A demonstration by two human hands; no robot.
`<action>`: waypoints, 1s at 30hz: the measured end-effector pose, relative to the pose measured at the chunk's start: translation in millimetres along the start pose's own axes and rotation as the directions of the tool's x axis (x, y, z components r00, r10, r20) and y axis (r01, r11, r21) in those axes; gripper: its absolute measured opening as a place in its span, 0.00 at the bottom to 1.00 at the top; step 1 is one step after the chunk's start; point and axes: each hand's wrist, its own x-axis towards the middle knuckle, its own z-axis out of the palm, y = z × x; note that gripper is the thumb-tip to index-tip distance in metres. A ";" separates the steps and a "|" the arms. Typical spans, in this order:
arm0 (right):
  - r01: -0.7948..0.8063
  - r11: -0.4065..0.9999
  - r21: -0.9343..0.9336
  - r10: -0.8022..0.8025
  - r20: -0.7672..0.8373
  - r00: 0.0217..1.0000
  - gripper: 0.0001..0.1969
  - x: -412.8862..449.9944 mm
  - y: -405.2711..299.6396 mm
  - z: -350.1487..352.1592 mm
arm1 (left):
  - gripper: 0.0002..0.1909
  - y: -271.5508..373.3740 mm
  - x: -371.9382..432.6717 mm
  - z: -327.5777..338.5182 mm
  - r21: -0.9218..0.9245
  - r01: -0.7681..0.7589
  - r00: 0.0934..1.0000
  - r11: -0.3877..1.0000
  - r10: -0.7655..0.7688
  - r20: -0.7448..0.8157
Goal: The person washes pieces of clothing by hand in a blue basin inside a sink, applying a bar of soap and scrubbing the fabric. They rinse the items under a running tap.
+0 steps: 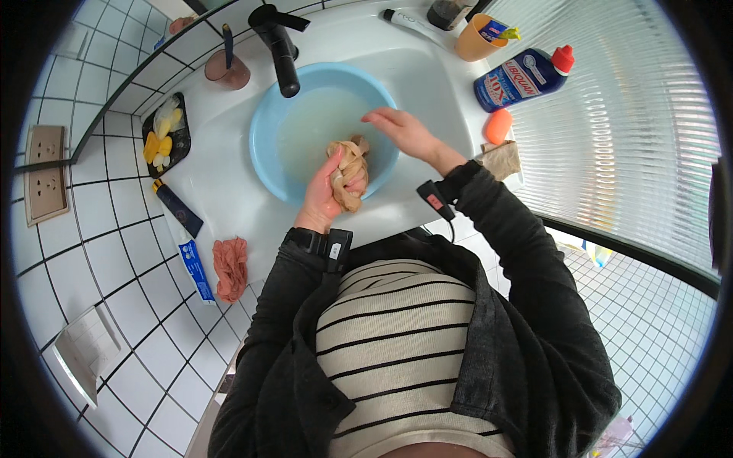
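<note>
My left hand point(322, 197) grips a bunched, wet-looking beige cloth point(347, 172) over the near part of a light blue plastic basin point(264, 154). A darker brownish end of the cloth sticks out at its far side. Cloudy water point(312, 123) fills the lower part of the basin. My right hand point(404, 133) is held above the basin's right rim, fingers extended together and pointing left, with nothing visible in it. It is apart from the cloth. The basin stands in a white washbasin point(220, 149), below a black faucet point(282, 57).
At the right edge are a dark blue bottle point(521, 80), orange soap point(499, 126), a folded beige cloth point(501, 160) and an orange cup point(478, 43). At left lie a black soap tray point(182, 137), tubes point(194, 269) and a pink cloth point(230, 269). A brownish cup point(227, 71) stands behind.
</note>
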 end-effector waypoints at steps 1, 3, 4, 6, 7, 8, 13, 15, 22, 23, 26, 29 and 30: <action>0.135 0.984 0.116 -0.135 -0.005 0.991 0.20 -1.7 -3.3 7.1 | 0.24 -1.1 3.9 3.0 0.001 0.013 1.000 1.000 -0.013 0.001; 0.018 0.975 0.220 -0.047 0.125 0.991 0.21 -0.3 -5.1 22.8 | 0.22 -0.7 9.2 13.6 0.073 -0.078 0.968 0.994 0.093 -0.235; -0.111 0.946 0.304 0.026 0.269 0.963 0.22 -0.5 -4.0 25.2 | 0.22 0.2 13.6 31.5 0.074 -0.066 0.968 0.995 0.082 -0.237; -0.226 0.951 0.209 0.150 0.326 0.933 0.23 0.0 -3.9 15.7 | 0.21 3.0 17.5 62.9 0.252 -0.074 0.766 0.965 0.217 -0.606; -0.332 0.938 0.099 0.274 0.376 0.885 0.25 1.3 -4.9 11.6 | 0.21 4.1 15.4 59.0 0.256 -0.077 0.763 0.964 0.222 -0.607; -0.323 0.917 0.233 0.263 0.256 0.930 0.25 2.6 6.5 14.4 | 0.20 5.6 13.1 49.1 0.494 -0.071 0.670 0.866 0.409 -0.619; -0.038 0.932 -0.361 0.023 -0.046 0.999 0.19 -8.3 -39.7 87.7 | 0.19 -0.3 17.2 20.7 0.547 -0.182 0.485 0.817 0.559 -0.673; -0.220 0.945 -0.244 0.179 -0.179 0.967 0.19 5.0 -43.9 78.7 | 0.19 -11.6 24.3 25.4 0.490 -0.237 0.622 0.839 0.519 -0.587; -0.161 0.889 -0.428 0.154 -0.050 0.987 0.17 11.0 -45.7 74.8 | 0.19 -8.8 30.3 39.1 0.309 -0.259 0.684 0.915 0.400 -0.610; -0.190 0.906 -0.377 0.185 -0.048 0.982 0.18 18.5 -41.5 66.9 | 0.20 -11.2 36.0 44.0 0.411 -0.234 0.636 0.881 0.458 -0.621; -0.201 0.897 -0.393 0.209 -0.023 0.978 0.20 6.9 -47.1 79.8 | 0.19 9.1 28.6 46.9 0.342 -0.210 0.644 0.916 0.393 -0.656; -0.177 0.889 -0.423 0.181 -0.033 0.983 0.21 8.9 -44.5 76.7 | 0.16 8.9 20.4 32.6 0.265 -0.233 0.611 0.936 0.353 -0.709; -0.171 0.907 -0.386 0.155 -0.072 0.985 0.22 17.6 -40.5 70.8 | 0.14 14.5 4.5 10.7 0.138 -0.159 0.887 0.977 0.203 -0.414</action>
